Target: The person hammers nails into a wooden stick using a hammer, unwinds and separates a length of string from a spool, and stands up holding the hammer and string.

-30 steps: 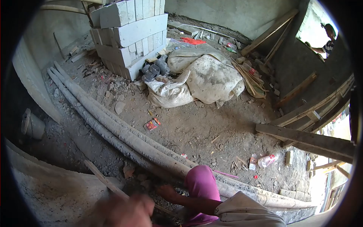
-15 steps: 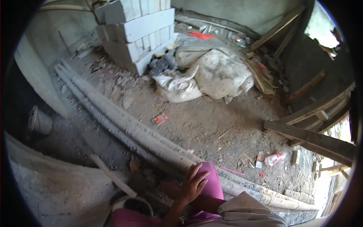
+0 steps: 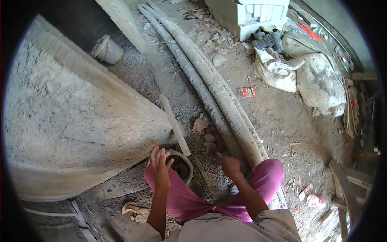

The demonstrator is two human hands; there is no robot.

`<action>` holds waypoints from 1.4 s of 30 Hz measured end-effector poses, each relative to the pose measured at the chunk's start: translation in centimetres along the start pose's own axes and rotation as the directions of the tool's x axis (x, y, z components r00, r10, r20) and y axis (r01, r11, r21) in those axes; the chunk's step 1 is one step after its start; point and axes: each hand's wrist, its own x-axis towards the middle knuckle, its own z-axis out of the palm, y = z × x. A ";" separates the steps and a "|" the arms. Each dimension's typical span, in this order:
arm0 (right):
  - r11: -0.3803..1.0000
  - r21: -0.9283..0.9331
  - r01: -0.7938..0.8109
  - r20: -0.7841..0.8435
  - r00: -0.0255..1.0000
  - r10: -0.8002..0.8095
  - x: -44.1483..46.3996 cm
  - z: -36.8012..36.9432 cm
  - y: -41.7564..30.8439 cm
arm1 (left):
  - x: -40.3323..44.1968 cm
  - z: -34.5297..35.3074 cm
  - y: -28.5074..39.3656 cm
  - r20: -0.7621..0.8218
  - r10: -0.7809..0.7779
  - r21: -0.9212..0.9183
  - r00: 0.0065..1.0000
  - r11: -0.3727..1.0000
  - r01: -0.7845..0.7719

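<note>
Slab of rough grey concrete (image 3: pixel 80 121) filling the left side, biggest thing around by far. Long grey-brown poles (image 3: pixel 205 74) next, lying on the dirt floor out past the right hand (image 3: pixel 231 166), slanting away and leftward. Then a long, narrow, pale wooden board (image 3: pixel 174 123), pretty much straight ahead of the left hand (image 3: pixel 160 168). Long axis of that board pointing away from the body and a bit left, near end right by the rim of a round, grey-rimmed bucket (image 3: pixel 191 164); can't tell if actually touching. Bucket just right of the left hand and left of the right hand, so sitting between the two, mouth up, dark inside. Round, so no long axis worth mentioning. Left hand clearly nearer, right hand a fair bit off across the gap.

As for the hands: left one raised and open, fingers spread, nothing visible in the grip. Right one with index finger stuck out toward the rubble, other fingers bent in; can't tell if anything's tucked under those.

Headcount, big to small: one slab; two poles plain to see, maybe a third alongside; one pale board; two buckets, counting the whitish plastic one (image 3: pixel 108 50) farther off; two hands; one red flat packet (image 3: pixel 246 92) past the poles.
</note>
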 end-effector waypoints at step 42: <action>-0.036 0.921 0.388 -0.367 0.895 0.251 -0.3 -8.4 -11.2 | 8.6 6.9 -8.1 0.068 -0.397 -0.149 0.915 0.903 0.402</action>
